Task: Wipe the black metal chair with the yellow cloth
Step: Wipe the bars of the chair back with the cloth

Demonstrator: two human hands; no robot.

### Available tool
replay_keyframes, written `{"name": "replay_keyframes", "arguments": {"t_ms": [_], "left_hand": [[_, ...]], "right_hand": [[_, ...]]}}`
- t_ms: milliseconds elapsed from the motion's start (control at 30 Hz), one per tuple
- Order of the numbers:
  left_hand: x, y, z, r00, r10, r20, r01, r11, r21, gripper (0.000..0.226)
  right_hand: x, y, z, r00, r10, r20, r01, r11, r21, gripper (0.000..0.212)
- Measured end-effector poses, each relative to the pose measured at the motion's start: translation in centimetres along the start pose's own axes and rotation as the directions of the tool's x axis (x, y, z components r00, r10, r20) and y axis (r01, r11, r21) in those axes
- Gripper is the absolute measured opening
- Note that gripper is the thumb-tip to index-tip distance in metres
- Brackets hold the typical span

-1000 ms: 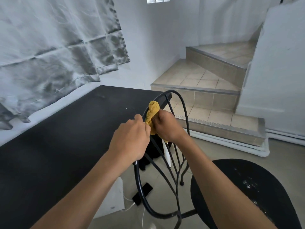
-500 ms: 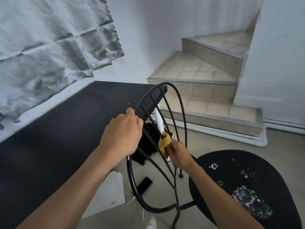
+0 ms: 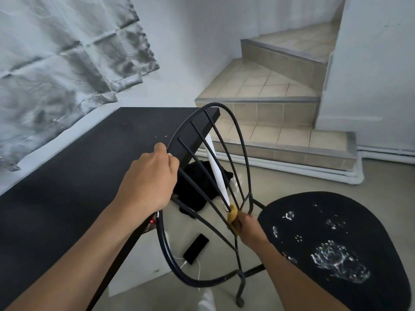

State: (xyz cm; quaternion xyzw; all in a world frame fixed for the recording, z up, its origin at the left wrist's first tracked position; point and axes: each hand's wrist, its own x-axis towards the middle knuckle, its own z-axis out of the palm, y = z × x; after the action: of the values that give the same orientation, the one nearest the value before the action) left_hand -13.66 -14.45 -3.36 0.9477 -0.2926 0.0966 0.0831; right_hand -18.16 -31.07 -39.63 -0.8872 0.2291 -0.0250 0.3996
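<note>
A black table (image 3: 67, 176) fills the space to the left of the black metal chair (image 3: 359, 221), with a creased grey sheet (image 3: 56, 75) hanging on the wall behind it and tiled stairs (image 3: 269, 86) rising beyond the chair. The chair stands beside the table's corner with its backrest (image 3: 162, 240), an open hoop of thin bars, towards the table and its round seat (image 3: 303, 209) away from it. Water (image 3: 336, 261) lies beaded on the near part of the seat, which suggests the seat is still to be wiped dry. The person's left hand (image 3: 150, 178) is closed round the upper left of the backrest hoop, fingers curled over the rim, seemingly to keep the light frame steady while the other hand works. The right hand (image 3: 247, 225) is low on the backrest, just above the seat's edge, where the bars draw together; its fingers are curled round the yellow cloth (image 3: 232, 215) and pinch it about one bar, so the cloth wraps the metal instead of merely brushing one side. A phone (image 3: 196, 245) lies face up on the floor under the backrest, attached to a white cable, well out of the way of the wiping.
</note>
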Motion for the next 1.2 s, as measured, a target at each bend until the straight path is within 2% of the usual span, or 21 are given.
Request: {"name": "replay_keyframes", "arguments": {"t_ms": [167,233,333,467,567,700,800,900,1033,1100,1200], "left_hand": [[-0.1,0.0,0.0,1.000,0.016,-0.012,-0.016,1.000,-0.003,0.026],[0.0,0.0,0.1,1.000,0.017,-0.012,-0.017,1.000,-0.009,0.027],[0.0,-0.2,0.1,1.000,0.010,-0.008,-0.010,1.000,-0.017,0.027],[-0.2,0.1,0.1,1.000,0.013,0.000,-0.013,0.999,-0.030,0.026],[-0.3,0.0,-0.2,1.000,0.023,-0.009,-0.023,1.000,-0.012,0.024],[-0.3,0.1,-0.2,1.000,0.012,0.009,-0.012,0.999,-0.050,0.023],[-0.2,0.0,-0.3,1.000,-0.004,0.031,0.006,0.997,-0.074,0.024],[-0.1,-0.1,-0.3,0.999,-0.002,0.035,0.005,0.997,-0.078,0.024],[-0.1,0.0,-0.2,1.000,0.010,0.016,-0.009,0.998,-0.066,0.024],[-0.2,-0.1,-0.2,1.000,0.010,0.009,-0.009,0.997,-0.074,0.025],[-0.2,-0.2,-0.2,1.000,0.016,-0.004,-0.016,0.996,-0.092,0.029]], "right_hand": [[-0.7,-3.6,-2.7,1.000,0.012,0.019,-0.013,0.998,0.067,0.013],[-1.0,-5.8,-4.3,0.999,-0.028,-0.025,0.031,0.991,0.128,0.016],[-1.7,-10.5,-8.3,0.984,-0.161,-0.079,0.174,0.966,0.189,0.018],[-1.9,-18.4,-14.4,0.906,-0.367,-0.210,0.412,0.877,0.248,0.022],[-1.1,-23.2,-17.1,0.839,-0.475,-0.264,0.535,0.807,0.248,0.024],[-0.4,-23.9,-17.1,0.810,-0.506,-0.296,0.580,0.762,0.287,0.021],[-0.9,-23.0,-15.4,0.744,-0.539,-0.394,0.652,0.716,0.251,0.021],[-1.4,-21.4,-14.3,0.778,-0.486,-0.398,0.609,0.739,0.288,0.026],[-1.6,-19.8,-14.5,0.900,-0.340,-0.271,0.434,0.740,0.513,0.019],[-1.6,-20.2,-15.4,0.924,-0.246,-0.292,0.375,0.722,0.581,0.019],[-0.8,-20.6,-17.7,0.924,-0.042,-0.379,0.320,0.626,0.711,0.023]]}}
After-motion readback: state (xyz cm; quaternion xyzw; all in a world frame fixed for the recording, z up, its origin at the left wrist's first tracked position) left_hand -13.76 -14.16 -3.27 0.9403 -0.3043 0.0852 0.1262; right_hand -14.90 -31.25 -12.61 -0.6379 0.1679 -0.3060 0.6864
